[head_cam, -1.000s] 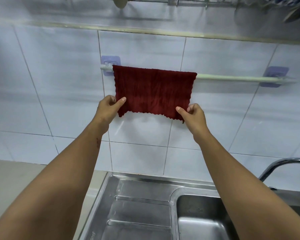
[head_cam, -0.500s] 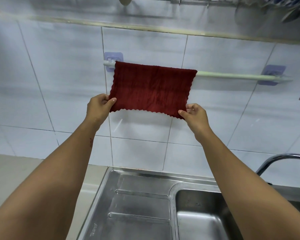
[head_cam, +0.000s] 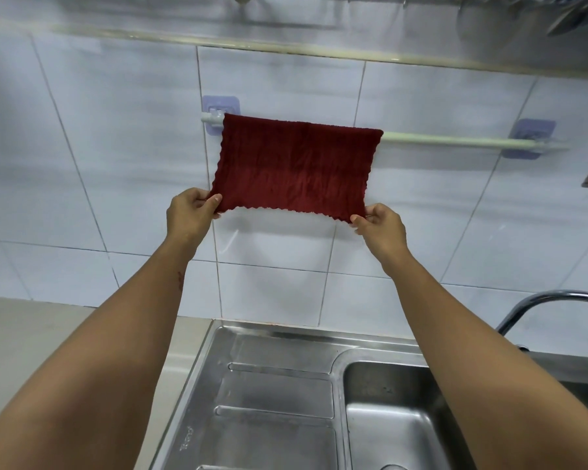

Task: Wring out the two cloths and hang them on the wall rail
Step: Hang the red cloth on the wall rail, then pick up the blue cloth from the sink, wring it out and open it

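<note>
A dark red cloth (head_cam: pixel 296 167) hangs folded over the left half of the pale wall rail (head_cam: pixel 455 141), which sits on two lilac stick-on brackets on the white tiles. My left hand (head_cam: pixel 190 213) pinches the cloth's lower left corner. My right hand (head_cam: pixel 381 228) pinches its lower right corner. The cloth is spread flat between them. No second cloth is in view.
A steel sink (head_cam: pixel 401 418) with a ribbed drainboard (head_cam: pixel 272 398) lies below, and a curved tap (head_cam: pixel 554 300) stands at the right. A beige counter (head_cam: pixel 31 340) runs to the left. A rack with dishes (head_cam: pixel 557 8) hangs at the top right.
Both hands stay on the cloth's lower corners. They have shifted slightly apart, drawing the hanging cloth flatter and a little wider.
</note>
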`<state>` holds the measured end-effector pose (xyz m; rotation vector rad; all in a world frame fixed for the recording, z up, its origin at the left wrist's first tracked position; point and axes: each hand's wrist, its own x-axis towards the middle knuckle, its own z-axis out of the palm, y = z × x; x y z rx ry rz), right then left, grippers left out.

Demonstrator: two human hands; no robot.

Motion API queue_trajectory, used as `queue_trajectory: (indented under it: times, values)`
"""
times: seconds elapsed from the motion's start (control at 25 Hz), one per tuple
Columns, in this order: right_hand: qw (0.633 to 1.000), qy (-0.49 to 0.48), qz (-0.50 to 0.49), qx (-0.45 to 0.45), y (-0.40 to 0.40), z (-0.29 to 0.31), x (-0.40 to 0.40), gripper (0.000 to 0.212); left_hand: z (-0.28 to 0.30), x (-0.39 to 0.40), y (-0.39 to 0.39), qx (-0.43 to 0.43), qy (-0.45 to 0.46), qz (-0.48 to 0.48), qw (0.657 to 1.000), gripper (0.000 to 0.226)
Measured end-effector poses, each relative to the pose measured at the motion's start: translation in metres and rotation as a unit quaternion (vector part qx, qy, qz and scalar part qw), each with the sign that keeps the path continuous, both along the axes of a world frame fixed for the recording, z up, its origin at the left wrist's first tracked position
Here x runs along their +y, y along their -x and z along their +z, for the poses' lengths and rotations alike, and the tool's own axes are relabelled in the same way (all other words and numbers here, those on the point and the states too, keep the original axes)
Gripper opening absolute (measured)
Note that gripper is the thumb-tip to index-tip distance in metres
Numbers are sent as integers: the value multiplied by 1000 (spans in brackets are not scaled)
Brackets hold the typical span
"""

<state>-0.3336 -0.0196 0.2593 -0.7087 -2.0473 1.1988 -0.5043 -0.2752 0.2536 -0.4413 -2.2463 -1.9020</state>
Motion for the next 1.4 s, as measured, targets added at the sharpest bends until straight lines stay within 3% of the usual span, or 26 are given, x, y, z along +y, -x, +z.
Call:
queue_trajectory:
  times: [0.2,0.36,0.64,0.96,1.08,1.2,1.28,1.32,1.4]
  values:
    - [999,23,9,-42,-25,-11,-4,7,-20,-9,-17,-24,27,7,999,18]
    - [993,2,43,-113,-52,-36,-11,10,-47,-2,-58,-53,120,-29,991,22]
    - [966,-65,79,-238,-149,-101,-19,16,-112,29,-188,-53,318,-156,934,33]
    - [930,-67,92,-349,-285,-166,26,13,-195,82,-333,-138,378,-255,879,30]
    - [883,-90,109,-449,-334,-177,55,21,-221,112,-379,-168,396,-282,858,28]
    - [761,-127,174,-612,-373,-185,80,43,-242,138,-416,-166,424,-300,838,25]
    - [707,-141,187,-667,-394,-198,95,62,-253,155,-436,-170,427,-310,832,17]
    - [703,-148,191,-669,-402,-206,101,67,-257,162,-445,-172,426,-313,831,15]
    - [729,-166,196,-634,-413,-224,109,65,-264,176,-459,-175,422,-316,832,16]
